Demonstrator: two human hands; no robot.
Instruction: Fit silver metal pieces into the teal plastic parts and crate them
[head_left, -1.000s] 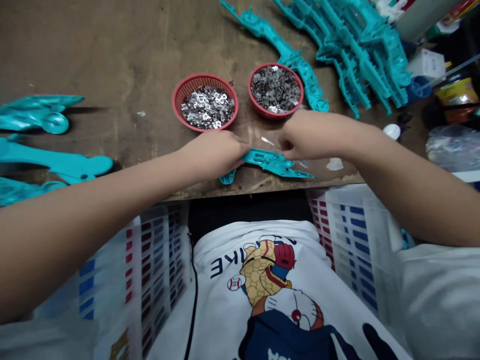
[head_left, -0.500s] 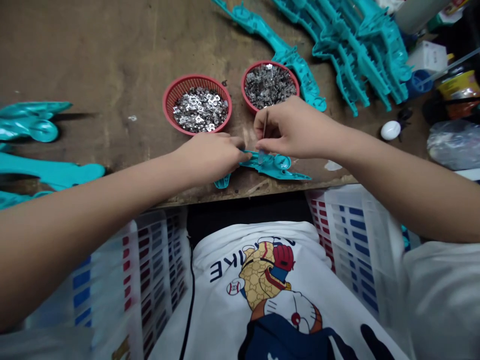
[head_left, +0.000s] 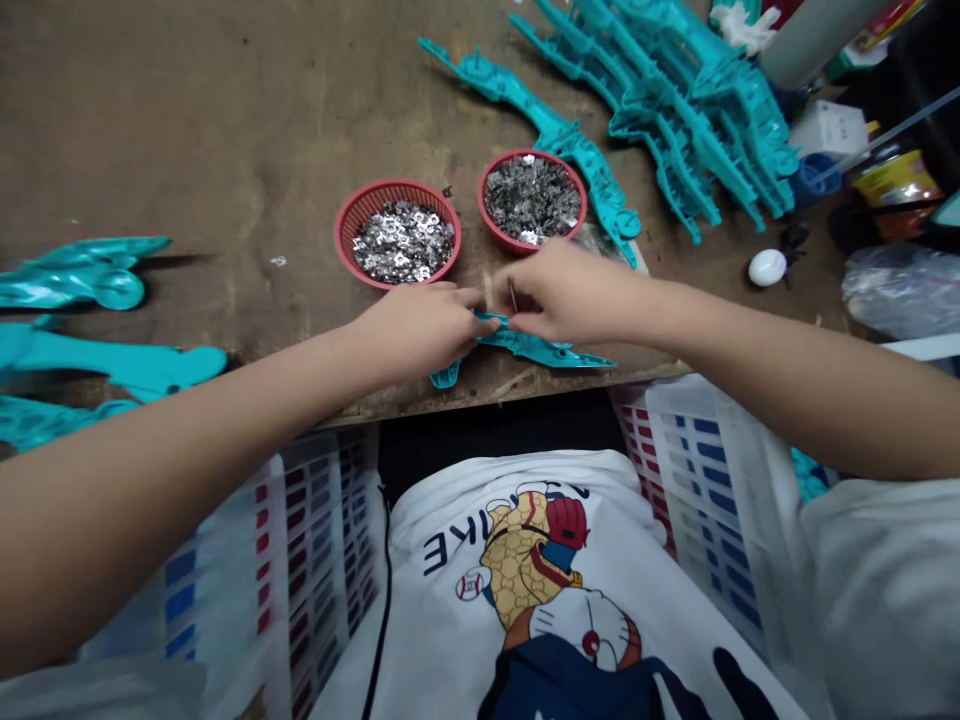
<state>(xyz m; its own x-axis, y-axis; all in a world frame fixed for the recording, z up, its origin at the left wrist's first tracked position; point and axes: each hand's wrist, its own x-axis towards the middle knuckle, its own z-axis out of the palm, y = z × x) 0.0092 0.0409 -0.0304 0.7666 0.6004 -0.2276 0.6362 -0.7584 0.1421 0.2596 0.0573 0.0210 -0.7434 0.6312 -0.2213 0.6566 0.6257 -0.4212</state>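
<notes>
My left hand (head_left: 416, 330) grips the left end of a flat turquoise plastic part (head_left: 544, 350) lying at the table's front edge. My right hand (head_left: 574, 300) is just to its right, above the part, pinching a thin metal pin (head_left: 512, 295) between thumb and fingers. The pin's tip is hidden among my fingers. Behind my hands stand two red mesh baskets: one of bright silver washers (head_left: 367, 202) and one of darker metal pieces (head_left: 496, 180). Neither hand touches a basket.
Turquoise plastic frames (head_left: 675, 110) are piled at the back right of the wooden table (head_left: 187, 130), and more (head_left: 82, 290) lie at the left. A white egg-shaped object (head_left: 766, 268) and a plastic bag (head_left: 904, 292) are on the right. White plastic crates (head_left: 697, 470) stand below the front edge.
My right hand has dropped and moved left, bringing the pin lower and closer to my left fingers. The whole view has shifted slightly downward.
</notes>
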